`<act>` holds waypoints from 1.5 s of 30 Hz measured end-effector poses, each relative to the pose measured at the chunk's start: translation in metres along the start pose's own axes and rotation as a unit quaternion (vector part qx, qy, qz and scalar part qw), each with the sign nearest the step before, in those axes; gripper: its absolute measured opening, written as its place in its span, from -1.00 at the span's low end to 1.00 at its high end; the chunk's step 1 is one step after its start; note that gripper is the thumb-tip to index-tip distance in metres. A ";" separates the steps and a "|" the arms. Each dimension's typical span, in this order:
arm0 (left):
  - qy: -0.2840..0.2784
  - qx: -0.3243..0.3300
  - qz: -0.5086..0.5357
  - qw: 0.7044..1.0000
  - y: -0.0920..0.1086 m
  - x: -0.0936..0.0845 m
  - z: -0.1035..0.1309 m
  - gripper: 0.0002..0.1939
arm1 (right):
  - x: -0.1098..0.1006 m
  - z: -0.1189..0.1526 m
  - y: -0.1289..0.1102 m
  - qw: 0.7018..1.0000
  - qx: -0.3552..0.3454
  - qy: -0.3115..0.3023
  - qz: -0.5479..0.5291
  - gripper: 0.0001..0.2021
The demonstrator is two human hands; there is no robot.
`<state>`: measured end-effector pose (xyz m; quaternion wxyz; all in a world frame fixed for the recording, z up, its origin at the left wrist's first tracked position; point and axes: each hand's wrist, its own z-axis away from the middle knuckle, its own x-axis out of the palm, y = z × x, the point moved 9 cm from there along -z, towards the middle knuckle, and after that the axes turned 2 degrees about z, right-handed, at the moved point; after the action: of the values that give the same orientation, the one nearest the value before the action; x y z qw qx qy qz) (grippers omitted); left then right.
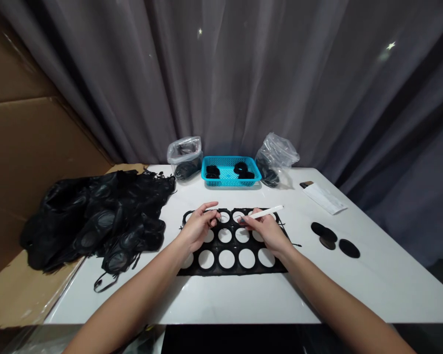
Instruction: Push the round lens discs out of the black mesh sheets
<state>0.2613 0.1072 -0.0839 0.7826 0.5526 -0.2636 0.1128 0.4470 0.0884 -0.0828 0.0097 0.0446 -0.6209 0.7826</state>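
Observation:
My right hand (pixel 268 229) grips a slim white pen-shaped tool (pixel 266 212), its darker tip pointing left over the black sheet with rows of round holes (pixel 235 250). The white table shows through these holes. Over the sheet's upper left part is my left hand (pixel 201 223). Its thumb and some fingers are pinched together while one finger reaches out; what lies between them, if anything, is too small to make out. Thin dark lines, perhaps threads, show within the top-row holes near both hands.
A blue basket (pixel 231 182) with black rings stands at the back, between a clear container (pixel 185 156) and a plastic bag (pixel 278 152). Black sheet pieces (pixel 103 216) are heaped left beside cardboard (pixel 29 147). Black discs (pixel 349 248) and a white paper (pixel 324 197) lie right.

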 end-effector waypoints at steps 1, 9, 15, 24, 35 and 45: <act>0.007 0.005 -0.015 1.000 0.002 -0.004 -0.002 -0.39 | 0.005 0.002 -0.009 0.998 -0.025 -0.025 0.058 -0.58; -0.091 0.008 -0.131 0.987 0.004 0.018 -0.004 -0.34 | 0.061 0.007 -0.048 0.967 -0.089 -0.187 0.151 -0.67; -0.038 0.037 -0.191 0.980 0.013 -0.005 -0.008 -0.38 | 0.048 -0.029 -0.028 0.972 -0.093 -0.132 0.168 -0.69; 0.041 0.024 -0.169 0.984 0.023 -0.056 -0.008 -0.35 | 0.061 -0.037 0.008 0.883 -0.222 -0.079 0.406 -0.91; -0.065 0.035 -0.301 0.951 -0.013 -0.027 -0.032 -0.37 | 0.053 -0.032 0.010 0.921 -0.205 -0.067 0.326 -0.85; -0.178 -0.016 -0.288 0.941 0.005 0.017 -0.012 -0.32 | 0.057 -0.024 0.003 0.967 -0.033 -0.239 -0.080 -0.67</act>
<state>0.2767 0.1183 -0.0734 0.7304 0.6036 -0.2303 -0.2216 0.3890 0.1083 -0.0867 -0.0746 0.2794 -0.6248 0.7253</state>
